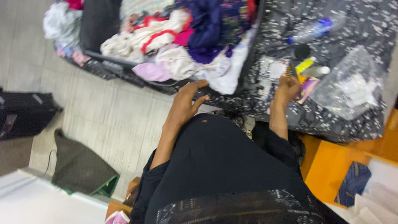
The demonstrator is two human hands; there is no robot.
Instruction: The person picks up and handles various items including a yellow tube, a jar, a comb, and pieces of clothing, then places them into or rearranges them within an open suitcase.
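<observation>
The left hand rests open beside the suitcase of clothes at twelve o'clock; the right hand, at two o'clock, pinches a small item I cannot identify, amid clutter on the patterned bedspread.

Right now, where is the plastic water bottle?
The plastic water bottle lies on the dark patterned cloth, upper right in the head view, above the right hand.

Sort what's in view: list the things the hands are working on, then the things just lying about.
In hand:
- left hand by the open suitcase of clothes
- right hand among small items on the patterned bedspread

Lying about:
- water bottle
- clear plastic bag
- dark bag
- folded mat
</observation>
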